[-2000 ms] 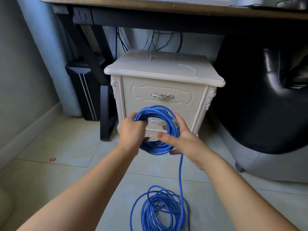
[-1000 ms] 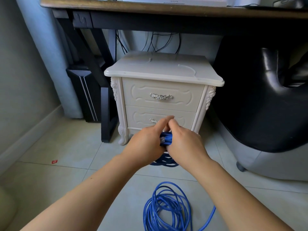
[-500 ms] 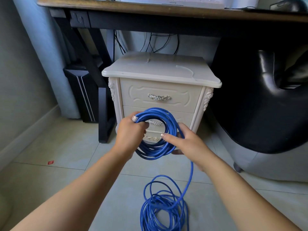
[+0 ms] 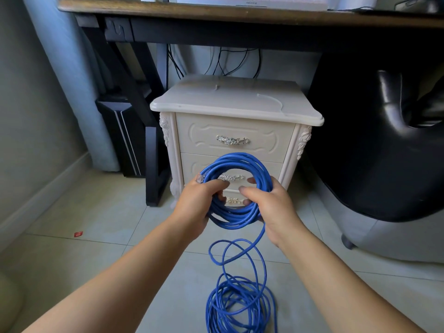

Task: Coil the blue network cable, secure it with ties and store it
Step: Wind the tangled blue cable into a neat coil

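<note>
A coil of blue network cable (image 4: 240, 162) is held upright in front of the white nightstand. My left hand (image 4: 197, 203) grips the coil's left side, with the clear plug (image 4: 200, 178) sticking out above its fingers. My right hand (image 4: 271, 203) holds the coil's right side, fingers curled through the loop. From the coil a strand hangs down to a loose heap of blue cable (image 4: 240, 306) on the floor tiles. Two thin white ties (image 4: 271, 99) lie on top of the nightstand.
The white nightstand (image 4: 235, 131) with two drawers stands under a dark wooden desk (image 4: 216, 13). A black chair (image 4: 384, 140) is at the right, a black computer case (image 4: 122, 138) at the left. A small red scrap (image 4: 78, 234) lies on the floor.
The coil has been turned and has gained loops. My right hand moved up onto its right side, and more cable has lifted off the floor heap.
</note>
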Demonstrator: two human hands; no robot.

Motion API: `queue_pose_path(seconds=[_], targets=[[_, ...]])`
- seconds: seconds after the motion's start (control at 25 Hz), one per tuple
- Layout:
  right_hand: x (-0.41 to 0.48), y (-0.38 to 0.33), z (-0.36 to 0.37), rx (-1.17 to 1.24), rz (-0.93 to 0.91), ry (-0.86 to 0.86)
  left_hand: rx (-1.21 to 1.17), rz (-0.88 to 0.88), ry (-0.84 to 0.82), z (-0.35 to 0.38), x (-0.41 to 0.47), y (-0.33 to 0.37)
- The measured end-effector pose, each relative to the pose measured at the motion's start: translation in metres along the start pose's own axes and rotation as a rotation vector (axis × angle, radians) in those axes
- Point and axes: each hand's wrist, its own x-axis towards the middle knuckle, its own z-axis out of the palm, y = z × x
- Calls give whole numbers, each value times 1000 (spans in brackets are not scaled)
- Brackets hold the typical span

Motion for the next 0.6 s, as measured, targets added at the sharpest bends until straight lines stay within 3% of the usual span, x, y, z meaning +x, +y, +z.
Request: queue_pose_path(seconds=[0.2,0.28,0.4,0.48,0.6], targets=[[10,-6,-13,-220,-181,185,210,-20,-402,-21,6,4],[10,-7,-20,-529,-285,190,373,100,-398,-22,5,2],[1,-9,-16,-933,-457,61,813,378,-322,-16,2,-5],[-5,-13,-11,-1062,-547,-22,967,482,-306,-11,-1,-9],[-7,-15,-9,-1073,-640,-15,953,505,-228,-7,-3,-8]])
